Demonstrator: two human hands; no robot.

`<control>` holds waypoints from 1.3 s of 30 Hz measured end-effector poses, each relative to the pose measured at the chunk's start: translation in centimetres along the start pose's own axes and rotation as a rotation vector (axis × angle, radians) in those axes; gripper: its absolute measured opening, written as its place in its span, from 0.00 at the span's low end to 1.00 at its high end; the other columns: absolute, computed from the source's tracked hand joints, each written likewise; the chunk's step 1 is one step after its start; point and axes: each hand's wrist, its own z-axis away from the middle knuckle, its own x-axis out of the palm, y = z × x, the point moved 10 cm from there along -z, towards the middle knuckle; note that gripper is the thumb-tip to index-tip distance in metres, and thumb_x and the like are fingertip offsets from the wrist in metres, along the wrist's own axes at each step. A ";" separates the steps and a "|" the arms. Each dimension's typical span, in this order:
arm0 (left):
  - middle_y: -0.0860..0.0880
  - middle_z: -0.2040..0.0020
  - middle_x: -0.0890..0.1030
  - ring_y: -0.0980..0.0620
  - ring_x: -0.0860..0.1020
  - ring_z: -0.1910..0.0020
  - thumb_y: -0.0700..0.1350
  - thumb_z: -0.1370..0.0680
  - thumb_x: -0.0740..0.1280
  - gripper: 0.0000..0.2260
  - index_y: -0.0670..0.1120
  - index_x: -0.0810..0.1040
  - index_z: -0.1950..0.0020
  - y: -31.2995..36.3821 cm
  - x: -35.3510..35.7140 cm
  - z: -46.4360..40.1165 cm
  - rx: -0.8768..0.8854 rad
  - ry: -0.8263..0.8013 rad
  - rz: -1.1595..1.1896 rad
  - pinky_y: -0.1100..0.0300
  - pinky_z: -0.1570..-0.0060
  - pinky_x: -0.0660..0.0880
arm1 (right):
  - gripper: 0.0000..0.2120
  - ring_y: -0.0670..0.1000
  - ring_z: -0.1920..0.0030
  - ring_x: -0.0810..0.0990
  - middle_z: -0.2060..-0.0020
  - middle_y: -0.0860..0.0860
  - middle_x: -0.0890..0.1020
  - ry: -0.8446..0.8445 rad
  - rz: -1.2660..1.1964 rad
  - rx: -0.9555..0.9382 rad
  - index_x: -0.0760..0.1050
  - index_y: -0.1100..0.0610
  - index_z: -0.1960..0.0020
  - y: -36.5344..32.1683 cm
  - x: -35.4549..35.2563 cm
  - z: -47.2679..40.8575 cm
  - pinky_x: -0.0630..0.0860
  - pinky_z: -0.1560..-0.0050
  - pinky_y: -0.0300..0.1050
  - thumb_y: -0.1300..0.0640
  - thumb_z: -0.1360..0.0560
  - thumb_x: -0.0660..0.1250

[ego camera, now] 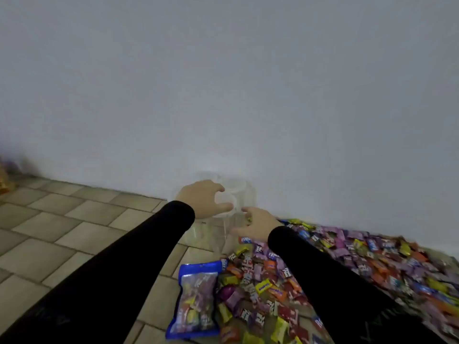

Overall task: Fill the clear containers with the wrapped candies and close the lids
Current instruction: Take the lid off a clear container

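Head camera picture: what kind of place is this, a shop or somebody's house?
Probably an indoor room, maybe in a home; I can't be sure. The work is done on a tiled floor beside a plain white wall, with candies heaped on the floor, no shelves or counter.

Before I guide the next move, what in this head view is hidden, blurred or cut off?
- Clear container: see-through and blurred; its fill level and lid state are unreadable, and the left hand covers its top.
- Right hand: fingers curl inward, so any candy held is unclear.
- Candy pile: cut off by the right and bottom edges.
- Blue bag: label blurred.
- Object at left edge: cropped, unidentifiable.
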 end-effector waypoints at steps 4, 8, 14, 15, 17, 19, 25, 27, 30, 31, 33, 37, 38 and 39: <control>0.52 0.27 0.67 0.50 0.68 0.31 0.69 0.27 0.61 0.34 0.52 0.65 0.26 -0.7 2.3 -0.7 0.017 0.003 0.001 0.53 0.35 0.67 | 0.50 0.52 0.30 0.68 0.26 0.51 0.63 0.048 -0.158 0.031 0.52 0.55 0.22 1.3 2.4 -1.4 0.71 0.35 0.47 0.44 0.34 0.77; 0.51 0.29 0.68 0.46 0.64 0.33 0.67 0.27 0.63 0.31 0.53 0.66 0.28 -1.2 3.9 -1.8 0.070 0.043 -0.020 0.52 0.36 0.66 | 0.47 0.50 0.32 0.70 0.30 0.48 0.69 0.086 -0.309 0.016 0.57 0.52 0.24 2.0 3.9 -3.1 0.72 0.36 0.44 0.47 0.36 0.79; 0.51 0.34 0.69 0.46 0.67 0.39 0.60 0.25 0.66 0.25 0.50 0.70 0.32 -1.8 4.9 -2.2 0.083 0.118 0.099 0.57 0.39 0.63 | 0.32 0.50 0.39 0.76 0.38 0.49 0.77 0.124 -0.504 -0.031 0.68 0.53 0.31 1.2 4.6 -4.2 0.75 0.37 0.51 0.57 0.32 0.76; 0.51 0.33 0.69 0.46 0.67 0.39 0.59 0.25 0.66 0.25 0.50 0.70 0.32 -1.8 5.0 -2.2 0.080 0.116 0.119 0.57 0.39 0.63 | 0.32 0.50 0.39 0.76 0.39 0.49 0.77 0.125 -0.513 -0.033 0.68 0.53 0.32 1.2 4.7 -4.3 0.74 0.37 0.52 0.57 0.32 0.76; 0.51 0.33 0.69 0.46 0.67 0.38 0.58 0.25 0.66 0.25 0.50 0.70 0.31 -1.7 5.1 -2.1 0.083 0.114 0.138 0.57 0.39 0.64 | 0.29 0.51 0.40 0.76 0.41 0.48 0.77 0.121 -0.499 -0.040 0.69 0.53 0.33 1.0 4.7 -4.2 0.75 0.38 0.52 0.58 0.31 0.76; 0.51 0.33 0.69 0.47 0.67 0.37 0.59 0.25 0.66 0.25 0.50 0.71 0.32 -1.7 4.9 -1.8 0.086 0.120 0.155 0.57 0.39 0.64 | 0.29 0.51 0.40 0.76 0.40 0.49 0.78 0.126 -0.502 -0.051 0.69 0.53 0.33 0.8 4.6 -3.8 0.76 0.39 0.49 0.58 0.31 0.75; 0.52 0.35 0.69 0.47 0.65 0.38 0.69 0.36 0.56 0.35 0.52 0.72 0.35 0.0 1.7 -0.4 0.147 0.220 0.191 0.60 0.41 0.63 | 0.29 0.49 0.43 0.77 0.40 0.47 0.77 0.168 -0.553 -0.123 0.68 0.50 0.32 -1.1 2.6 -1.0 0.74 0.59 0.35 0.54 0.30 0.75; 0.52 0.34 0.67 0.49 0.62 0.36 0.69 0.37 0.58 0.34 0.54 0.72 0.35 1.1 0.3 0.6 0.164 0.273 0.227 0.61 0.42 0.62 | 0.28 0.47 0.40 0.75 0.40 0.45 0.77 0.214 -0.542 -0.163 0.68 0.49 0.33 -2.0 1.1 0.9 0.75 0.45 0.42 0.54 0.29 0.74; 0.52 0.35 0.70 0.51 0.62 0.38 0.68 0.37 0.60 0.33 0.54 0.73 0.36 3.2 -2.0 2.3 0.217 0.379 0.260 0.63 0.42 0.60 | 0.26 0.45 0.39 0.74 0.40 0.44 0.77 0.274 -0.564 -0.213 0.68 0.47 0.35 -3.0 -0.9 4.1 0.74 0.40 0.42 0.56 0.29 0.74; 0.53 0.37 0.72 0.51 0.62 0.40 0.67 0.37 0.61 0.33 0.53 0.73 0.36 4.0 -2.6 2.9 0.234 0.412 0.260 0.64 0.42 0.60 | 0.25 0.45 0.39 0.75 0.40 0.45 0.77 0.287 -0.572 -0.227 0.69 0.46 0.36 -3.2 -1.5 5.2 0.75 0.42 0.41 0.56 0.29 0.74; 0.54 0.40 0.74 0.53 0.62 0.41 0.67 0.36 0.61 0.32 0.53 0.74 0.37 5.5 -3.7 4.1 0.251 0.450 0.282 0.64 0.43 0.61 | 0.24 0.44 0.39 0.74 0.40 0.45 0.77 0.311 -0.580 -0.257 0.69 0.44 0.38 -3.4 -2.6 7.4 0.77 0.49 0.37 0.56 0.29 0.75; 0.53 0.41 0.73 0.54 0.63 0.42 0.67 0.36 0.61 0.31 0.53 0.74 0.38 9.1 -4.7 6.6 0.285 0.489 0.339 0.64 0.44 0.61 | 0.22 0.39 0.40 0.74 0.41 0.42 0.77 0.375 -0.522 -0.312 0.69 0.39 0.42 -3.2 -5.1 12.0 0.73 0.48 0.29 0.56 0.29 0.74; 0.54 0.41 0.73 0.54 0.62 0.42 0.67 0.36 0.61 0.31 0.53 0.74 0.38 10.3 -5.0 7.3 0.292 0.492 0.355 0.63 0.43 0.62 | 0.22 0.39 0.40 0.73 0.41 0.41 0.77 0.387 -0.506 -0.321 0.69 0.39 0.42 -3.1 -5.7 13.4 0.72 0.47 0.30 0.55 0.29 0.74; 0.54 0.41 0.73 0.54 0.62 0.42 0.66 0.36 0.61 0.31 0.53 0.74 0.38 11.4 -5.2 7.8 0.297 0.489 0.375 0.63 0.43 0.62 | 0.22 0.39 0.39 0.73 0.40 0.41 0.76 0.394 -0.493 -0.325 0.69 0.38 0.41 -2.6 -6.2 14.5 0.72 0.46 0.30 0.53 0.29 0.74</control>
